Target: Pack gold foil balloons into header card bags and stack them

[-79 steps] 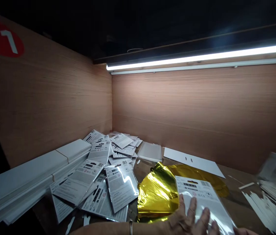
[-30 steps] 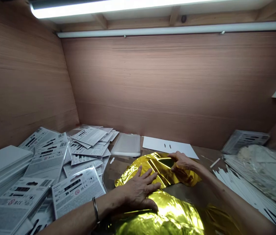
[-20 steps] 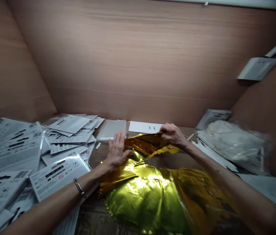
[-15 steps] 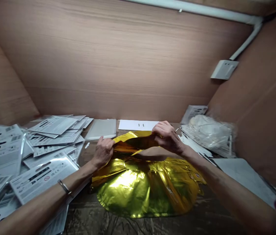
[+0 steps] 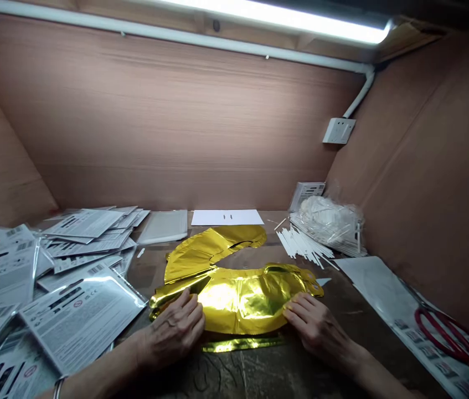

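wood-panel walls [image 5: 184,138] on 3 sides, reddish-brown. tube light [image 5: 284,19] along top w/ white pipe [image 5: 134,34] under it, running down to a white switch box [image 5: 339,131] at right corner. dark worn counter [image 5: 259,371] below.

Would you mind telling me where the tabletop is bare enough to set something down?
Bare wood shows along the near edge between the left hand and right hand, and between the gold foil and the white sticks. The left is crowded with printed packets; scissors lie far right.

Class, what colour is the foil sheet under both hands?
Shiny gold foil sheet, clearest in the head view.
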{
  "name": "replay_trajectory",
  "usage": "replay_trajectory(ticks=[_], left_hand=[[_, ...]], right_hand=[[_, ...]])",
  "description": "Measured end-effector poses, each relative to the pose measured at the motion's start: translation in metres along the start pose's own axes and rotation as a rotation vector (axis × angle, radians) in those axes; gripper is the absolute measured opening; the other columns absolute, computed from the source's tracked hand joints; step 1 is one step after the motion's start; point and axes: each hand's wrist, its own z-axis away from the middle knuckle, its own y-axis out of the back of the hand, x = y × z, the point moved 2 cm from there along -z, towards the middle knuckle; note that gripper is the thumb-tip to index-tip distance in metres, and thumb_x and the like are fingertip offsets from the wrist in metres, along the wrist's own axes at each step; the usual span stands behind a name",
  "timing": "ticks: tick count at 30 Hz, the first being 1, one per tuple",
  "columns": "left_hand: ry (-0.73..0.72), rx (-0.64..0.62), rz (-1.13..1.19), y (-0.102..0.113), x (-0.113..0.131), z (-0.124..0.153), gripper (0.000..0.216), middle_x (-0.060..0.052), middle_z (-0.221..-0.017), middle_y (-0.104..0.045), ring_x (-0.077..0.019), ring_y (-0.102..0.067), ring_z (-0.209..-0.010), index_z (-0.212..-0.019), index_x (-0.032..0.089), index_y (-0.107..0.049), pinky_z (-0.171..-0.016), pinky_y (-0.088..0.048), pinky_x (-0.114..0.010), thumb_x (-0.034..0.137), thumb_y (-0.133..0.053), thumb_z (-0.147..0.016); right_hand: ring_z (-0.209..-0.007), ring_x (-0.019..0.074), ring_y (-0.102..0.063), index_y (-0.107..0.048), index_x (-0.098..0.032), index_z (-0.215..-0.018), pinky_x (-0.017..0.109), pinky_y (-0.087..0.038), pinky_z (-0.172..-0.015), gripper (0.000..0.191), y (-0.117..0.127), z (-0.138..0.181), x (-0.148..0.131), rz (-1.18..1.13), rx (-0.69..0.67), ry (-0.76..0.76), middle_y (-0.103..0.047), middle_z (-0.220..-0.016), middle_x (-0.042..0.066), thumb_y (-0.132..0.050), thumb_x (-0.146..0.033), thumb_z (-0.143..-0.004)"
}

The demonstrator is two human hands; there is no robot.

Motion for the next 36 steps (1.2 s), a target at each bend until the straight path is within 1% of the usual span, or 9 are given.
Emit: replay_trajectory(ticks=[4, 7, 10, 14, 17, 20, 27, 31, 36], left_hand=[[0.076, -0.118, 0.225, 0.010, -0.003, -0.007, 0.031, -0.004, -0.075, -0.052, -0.0155, -0.044, -0.070, -0.073, 0.016, -0.046, -0.066, -0.037, -0.030, 0.044, -0.036, -0.079], [0.126, -0.145, 0.325, 0.013, -0.005, -0.010, 0.027, -0.002, -0.072, -0.051, -0.0123, -0.043, -0.066, -0.071, 0.016, -0.045, -0.062, -0.035, -0.024, 0.036, -0.031, -0.083], [0.104, -0.144, 0.304, 0.012, -0.003, -0.010, 0.026, -0.003, -0.073, -0.052, -0.0126, -0.044, -0.068, -0.071, 0.016, -0.047, -0.065, -0.035, -0.025, 0.034, -0.031, -0.083], [0.183, -0.072, 0.287, 0.014, -0.010, -0.012, 0.022, -0.003, -0.074, -0.053, -0.0129, -0.045, -0.068, -0.074, 0.016, -0.049, -0.064, -0.036, -0.024, 0.029, -0.033, -0.083], [0.551, -0.016, 0.177, 0.019, -0.034, -0.010, 0.018, -0.007, -0.081, -0.053, -0.0182, -0.045, -0.080, -0.082, 0.014, -0.051, -0.068, -0.036, -0.029, 0.025, -0.038, -0.080], [0.814, -0.223, 0.210, 0.015, -0.060, -0.007, 0.023, -0.008, -0.078, -0.055, -0.0230, -0.046, -0.082, -0.074, 0.014, -0.056, -0.066, -0.036, -0.031, 0.036, -0.049, -0.070], [0.885, -0.436, 0.368, -0.002, -0.083, -0.005, 0.029, 0.000, -0.059, -0.053, -0.0158, -0.049, -0.060, -0.062, 0.017, -0.056, -0.046, -0.028, -0.021, 0.041, -0.065, -0.049], [0.921, -0.424, 0.482, -0.001, -0.082, -0.004, 0.037, 0.002, -0.055, -0.050, -0.0134, -0.047, -0.055, -0.061, 0.017, -0.055, -0.043, -0.026, -0.020, 0.051, -0.060, -0.049], [0.981, -0.376, 0.524, -0.003, -0.080, -0.001, 0.028, 0.003, -0.050, -0.046, -0.0139, -0.046, -0.056, -0.051, 0.017, -0.051, -0.046, -0.026, -0.021, 0.036, -0.069, -0.040]], right_hand=[[-0.064, 0.0159, -0.049, -0.057, -0.016, -0.067, 0.032, -0.038, -0.062, 0.023, 0.007, -0.001, -0.003, -0.050, -0.076, -0.052, -0.056, -0.062, 0.005, -0.037, -0.015, -0.078], [-0.062, 0.0164, -0.049, -0.057, -0.016, -0.064, 0.034, -0.038, -0.062, 0.023, 0.014, -0.010, -0.001, -0.088, -0.107, -0.066, -0.057, -0.061, 0.004, -0.042, -0.026, -0.078], [-0.089, 0.0225, -0.050, -0.056, -0.015, -0.096, 0.040, -0.036, -0.077, 0.027, 0.015, -0.026, 0.000, -0.073, -0.078, -0.026, -0.060, -0.094, 0.010, -0.043, -0.032, -0.078], [-0.117, 0.0252, -0.026, -0.032, -0.024, -0.122, 0.046, -0.025, -0.092, 0.046, -0.005, -0.039, -0.007, -0.098, -0.246, -0.018, -0.032, -0.129, 0.008, -0.037, -0.041, -0.079], [-0.120, 0.0241, -0.021, -0.025, -0.027, -0.125, 0.048, -0.023, -0.093, 0.048, -0.021, -0.035, -0.014, -0.192, -0.410, -0.079, -0.026, -0.133, 0.006, -0.032, -0.044, -0.081], [-0.121, 0.0239, -0.016, -0.023, -0.028, -0.125, 0.049, -0.020, -0.095, 0.048, -0.028, -0.029, -0.016, -0.232, -0.450, -0.125, -0.020, -0.134, 0.005, -0.030, -0.045, -0.081], [-0.121, 0.0263, -0.014, -0.022, -0.030, -0.125, 0.052, -0.023, -0.093, 0.048, -0.023, -0.024, -0.016, -0.231, -0.473, -0.133, -0.021, -0.134, 0.005, -0.031, -0.045, -0.081], [-0.120, 0.0287, -0.017, -0.023, -0.033, -0.125, 0.054, -0.026, -0.091, 0.049, -0.021, -0.016, -0.024, -0.211, -0.458, -0.106, -0.021, -0.133, 0.003, -0.034, -0.046, -0.078], [-0.118, 0.0303, -0.023, -0.021, -0.033, -0.125, 0.055, -0.031, -0.088, 0.051, -0.022, -0.012, -0.029, -0.193, -0.390, -0.078, -0.024, -0.132, 0.003, -0.038, -0.044, -0.078]])
